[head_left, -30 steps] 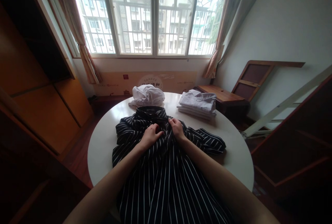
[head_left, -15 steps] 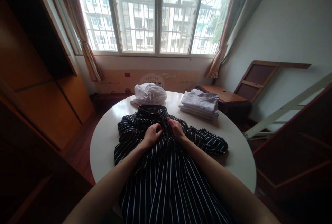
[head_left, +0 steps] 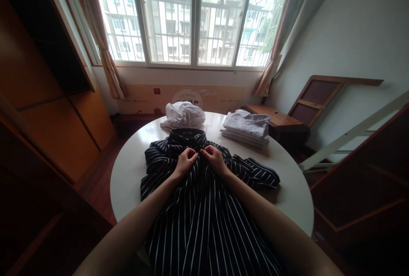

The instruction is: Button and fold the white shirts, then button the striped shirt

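A black shirt with white stripes (head_left: 204, 212) lies spread on the round white table (head_left: 131, 169), collar toward the window and hem hanging over the near edge. My left hand (head_left: 184, 161) and my right hand (head_left: 213, 157) rest side by side on its chest, just below the collar. Both have the fingers curled and pinch the shirt's front edges at the middle, fingertips almost touching each other.
A crumpled white garment (head_left: 183, 115) lies at the table's far edge, a stack of folded white shirts (head_left: 246, 127) at the far right. A low wooden bench (head_left: 275, 118) stands beyond the table on the right, wooden cabinets (head_left: 60, 135) on the left, a window behind.
Both hands have slid a little up the shirt's front toward the collar and drawn closer together, fingers now more tightly pinched on the fabric.
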A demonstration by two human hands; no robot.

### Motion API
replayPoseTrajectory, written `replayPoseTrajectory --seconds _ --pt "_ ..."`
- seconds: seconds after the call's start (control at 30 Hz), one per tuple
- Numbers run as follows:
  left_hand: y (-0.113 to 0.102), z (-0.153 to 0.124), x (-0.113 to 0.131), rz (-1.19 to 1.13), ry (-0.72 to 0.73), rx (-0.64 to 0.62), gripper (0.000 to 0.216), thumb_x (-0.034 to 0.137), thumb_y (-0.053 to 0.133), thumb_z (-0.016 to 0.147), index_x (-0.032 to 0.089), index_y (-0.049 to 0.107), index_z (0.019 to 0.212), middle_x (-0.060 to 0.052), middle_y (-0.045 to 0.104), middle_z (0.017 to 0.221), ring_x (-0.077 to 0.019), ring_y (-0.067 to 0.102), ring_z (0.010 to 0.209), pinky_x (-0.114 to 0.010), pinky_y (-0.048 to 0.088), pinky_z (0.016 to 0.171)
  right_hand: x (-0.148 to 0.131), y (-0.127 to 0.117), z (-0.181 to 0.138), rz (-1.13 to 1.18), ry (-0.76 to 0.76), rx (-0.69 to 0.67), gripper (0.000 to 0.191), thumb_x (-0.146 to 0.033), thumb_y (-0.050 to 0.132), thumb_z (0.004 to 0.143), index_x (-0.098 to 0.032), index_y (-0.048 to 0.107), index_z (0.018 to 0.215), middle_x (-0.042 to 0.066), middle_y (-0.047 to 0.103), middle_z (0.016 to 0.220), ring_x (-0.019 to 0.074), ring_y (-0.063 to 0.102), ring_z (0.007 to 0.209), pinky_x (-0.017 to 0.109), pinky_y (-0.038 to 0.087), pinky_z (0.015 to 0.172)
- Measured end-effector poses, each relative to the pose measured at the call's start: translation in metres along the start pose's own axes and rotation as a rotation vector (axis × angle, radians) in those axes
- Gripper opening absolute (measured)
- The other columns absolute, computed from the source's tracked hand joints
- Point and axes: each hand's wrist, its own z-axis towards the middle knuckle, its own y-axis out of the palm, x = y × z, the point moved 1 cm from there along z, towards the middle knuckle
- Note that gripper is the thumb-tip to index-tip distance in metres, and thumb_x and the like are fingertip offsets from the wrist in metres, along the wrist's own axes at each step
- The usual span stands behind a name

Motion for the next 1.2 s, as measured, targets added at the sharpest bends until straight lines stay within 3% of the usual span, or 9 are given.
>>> replayPoseTrajectory --seconds 0.13,0.53,0.8,1.2 --pt "-0.001 -0.001 0.001 -0.010 -0.010 0.052 0.012 0.028 0.054 0.069 0.016 0.053 0.069 0.001 0.056 0.064 -0.0130 0.054 0.064 -0.026 0.044 0.064 0.000 0.001 0.000 -0.036 -0.012 -0.011 0.025 -0.041 0.051 0.070 -0.018 0.050 0.059 -0.002 0.052 0.056 0.0121 0.046 0.054 0.024 0.036 0.054" --pt "0.001 0.001 -0.007 -0.077 -0.031 -0.055 0.015 0.029 0.060 0.064 0.014 0.057 0.069 -0.001 0.059 0.066 -0.0135 0.055 0.065 -0.026 0.044 0.064 -0.003 0.003 -0.001 -0.085 -0.020 -0.082 0.026 -0.038 0.049 0.072 -0.018 0.047 0.056 -0.002 0.047 0.054 0.0109 0.042 0.053 0.024 0.034 0.054" --pt "0.001 0.003 -0.007 -0.300 -0.153 -0.053 0.023 0.034 0.061 0.062 0.013 0.058 0.071 0.000 0.057 0.061 -0.0104 0.050 0.056 -0.023 0.039 0.056 -0.004 0.003 -0.001 -0.109 -0.020 -0.111 0.022 -0.033 0.053 0.068 -0.016 0.048 0.054 -0.002 0.047 0.052 0.0100 0.043 0.053 0.021 0.034 0.052" --pt "0.002 0.008 -0.010 -0.453 -0.286 -0.056 0.032 0.038 0.068 0.054 0.011 0.059 0.069 0.002 0.054 0.054 -0.0058 0.044 0.047 -0.019 0.031 0.047 -0.001 0.006 -0.001 -0.121 -0.053 -0.178 0.018 -0.030 0.053 0.067 -0.016 0.049 0.056 -0.002 0.048 0.055 0.0100 0.044 0.053 0.022 0.034 0.053"
